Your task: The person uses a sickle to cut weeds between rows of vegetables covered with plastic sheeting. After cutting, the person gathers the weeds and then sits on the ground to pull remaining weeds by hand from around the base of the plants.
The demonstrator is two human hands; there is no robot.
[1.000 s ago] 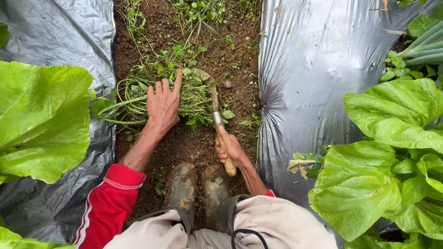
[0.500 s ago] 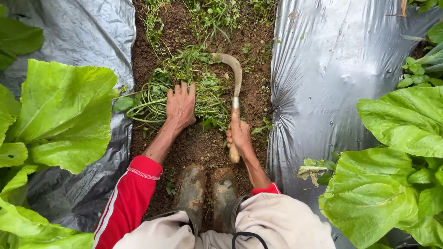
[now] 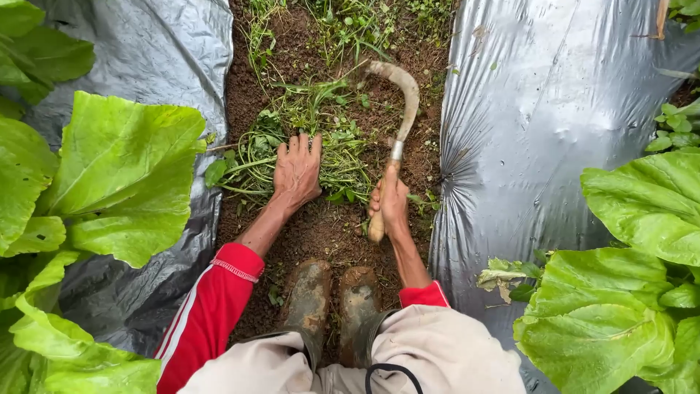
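One strip of bare brown soil (image 3: 321, 233) runs down the centre of the frame between two sheets of silver plastic mulch: one sheet (image 3: 146, 51) at the upper left, one sheet (image 3: 539, 117) at the right.

Left hand (image 3: 297, 172): open, palm down, fingers spread slightly, pressed flat on one pile of cut green weeds (image 3: 328, 138) at centre frame. It grips nothing; it rests on top of the pile. The arm wears one red sleeve (image 3: 211, 306) with white stripes.

Right hand (image 3: 390, 204): closed around the pale wooden handle of one sickle (image 3: 397, 109), just right of the weed pile. The handle butt shows below the fist. A metal collar joins the handle to the blade. The curved, soil-coated blade arcs up and to the left, its tip lying above the pile at upper centre.

Two muddy rubber boots (image 3: 332, 292) stand side by side on the soil at lower centre, below both hands. Light beige trousers (image 3: 408, 357) fill the bottom edge.

Large-leaved green plants (image 3: 109, 168) grow through the plastic at the left; more of the same kind (image 3: 627, 292) fill the lower right. Uncut weeds (image 3: 343, 25) stand in the soil at the top of the frame.
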